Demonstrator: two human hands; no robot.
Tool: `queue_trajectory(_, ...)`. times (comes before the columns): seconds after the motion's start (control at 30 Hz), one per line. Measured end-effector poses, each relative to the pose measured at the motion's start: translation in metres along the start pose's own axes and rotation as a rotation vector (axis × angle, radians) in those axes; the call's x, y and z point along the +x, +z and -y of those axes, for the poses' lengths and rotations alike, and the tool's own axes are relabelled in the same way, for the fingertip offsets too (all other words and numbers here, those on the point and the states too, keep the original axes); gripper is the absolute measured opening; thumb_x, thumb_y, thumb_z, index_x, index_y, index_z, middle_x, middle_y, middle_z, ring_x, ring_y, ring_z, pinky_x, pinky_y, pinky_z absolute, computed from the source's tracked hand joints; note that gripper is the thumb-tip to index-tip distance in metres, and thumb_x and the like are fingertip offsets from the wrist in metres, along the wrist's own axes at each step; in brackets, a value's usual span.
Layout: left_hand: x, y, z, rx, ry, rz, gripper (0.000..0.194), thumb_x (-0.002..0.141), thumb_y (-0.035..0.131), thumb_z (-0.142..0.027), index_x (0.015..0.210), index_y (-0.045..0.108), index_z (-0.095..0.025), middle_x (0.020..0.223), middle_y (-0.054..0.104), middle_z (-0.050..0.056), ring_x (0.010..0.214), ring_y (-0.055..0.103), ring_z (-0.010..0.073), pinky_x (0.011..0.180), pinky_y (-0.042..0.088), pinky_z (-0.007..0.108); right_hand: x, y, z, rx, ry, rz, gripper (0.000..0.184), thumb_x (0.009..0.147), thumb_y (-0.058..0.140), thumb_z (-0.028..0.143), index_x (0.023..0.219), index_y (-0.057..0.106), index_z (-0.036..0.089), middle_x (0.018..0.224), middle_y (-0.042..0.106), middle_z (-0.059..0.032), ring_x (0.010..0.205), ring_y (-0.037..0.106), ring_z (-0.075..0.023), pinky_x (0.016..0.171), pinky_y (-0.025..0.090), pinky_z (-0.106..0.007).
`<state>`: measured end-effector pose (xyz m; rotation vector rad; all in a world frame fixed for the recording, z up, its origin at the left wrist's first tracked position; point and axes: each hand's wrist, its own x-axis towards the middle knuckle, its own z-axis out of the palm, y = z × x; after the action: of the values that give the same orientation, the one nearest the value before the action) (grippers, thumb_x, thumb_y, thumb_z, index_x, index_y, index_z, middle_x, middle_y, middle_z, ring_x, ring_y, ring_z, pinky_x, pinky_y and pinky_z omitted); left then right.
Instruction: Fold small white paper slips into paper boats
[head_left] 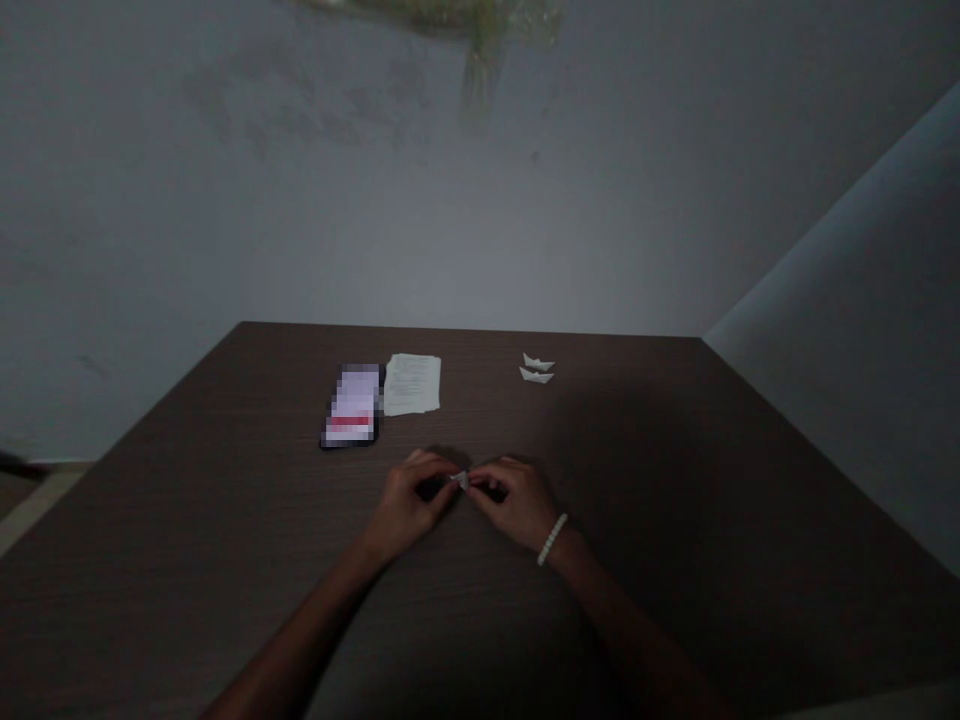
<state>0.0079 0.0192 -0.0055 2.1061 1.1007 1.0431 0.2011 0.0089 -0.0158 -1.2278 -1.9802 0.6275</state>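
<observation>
My left hand and my right hand meet over the middle of the dark wooden table. Both pinch a small folded piece of white paper between their fingertips, just above the tabletop. Most of the paper is hidden by the curled fingers. A white bead bracelet circles my right wrist.
A phone with a lit screen lies behind my left hand, beside a small stack of white paper sheets. Two small folded paper boats sit at the far right. A grey wall stands behind the table.
</observation>
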Motion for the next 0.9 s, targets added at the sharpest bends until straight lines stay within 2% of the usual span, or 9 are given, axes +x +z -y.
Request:
queue_trajectory(0.33, 0.0004, 0.0009, -0.0015, 0.013, 0.016, -0.011, 0.011, 0.085, 0.061, -0.024, 0.088, 0.07, -0.019, 0.086, 0.07, 0.005, 0.083, 0.062, 0.0193, 0.076, 0.049, 0.034, -0.001, 0.0013, -0.0015, -0.006, 0.016, -0.003, 0.011, 0.082, 0.066, 0.023, 0.091, 0.072, 0.024, 0.077, 0.07, -0.0005, 0.068, 0.06, -0.0136, 0.067, 0.046, -0.026)
queue_trajectory(0.57, -0.0001, 0.0019, -0.0004, 0.022, 0.013, -0.011, 0.012, 0.084, 0.059, -0.021, 0.09, 0.068, -0.019, 0.086, 0.069, 0.005, 0.083, 0.061, 0.0194, 0.076, 0.048, 0.034, -0.0012, 0.0017, -0.0016, -0.009, 0.019, -0.009, 0.016, 0.08, 0.064, 0.016, 0.092, 0.072, 0.024, 0.078, 0.07, -0.0005, 0.069, 0.061, -0.014, 0.067, 0.047, -0.025)
queue_trajectory(0.7, -0.0015, 0.0029, 0.0023, 0.04, 0.036, -0.004, 0.011, 0.083, 0.058, -0.018, 0.091, 0.066, -0.019, 0.086, 0.069, 0.004, 0.083, 0.06, 0.0195, 0.076, 0.047, 0.034, -0.0011, 0.0024, -0.0008, 0.007, 0.009, -0.006, 0.021, 0.081, 0.062, 0.015, 0.098, 0.071, 0.023, 0.08, 0.07, -0.0016, 0.069, 0.061, -0.014, 0.068, 0.047, -0.025)
queue_trajectory(0.9, -0.0023, 0.0059, 0.0044, 0.078, 0.075, -0.007, 0.013, 0.083, 0.056, -0.016, 0.093, 0.065, -0.019, 0.088, 0.068, 0.004, 0.084, 0.059, 0.0195, 0.077, 0.047, 0.034, 0.0012, 0.0023, 0.0009, 0.001, -0.024, 0.004, 0.018, 0.084, 0.06, 0.017, 0.096, 0.073, 0.023, 0.079, 0.07, -0.002, 0.071, 0.061, -0.0147, 0.069, 0.046, -0.026)
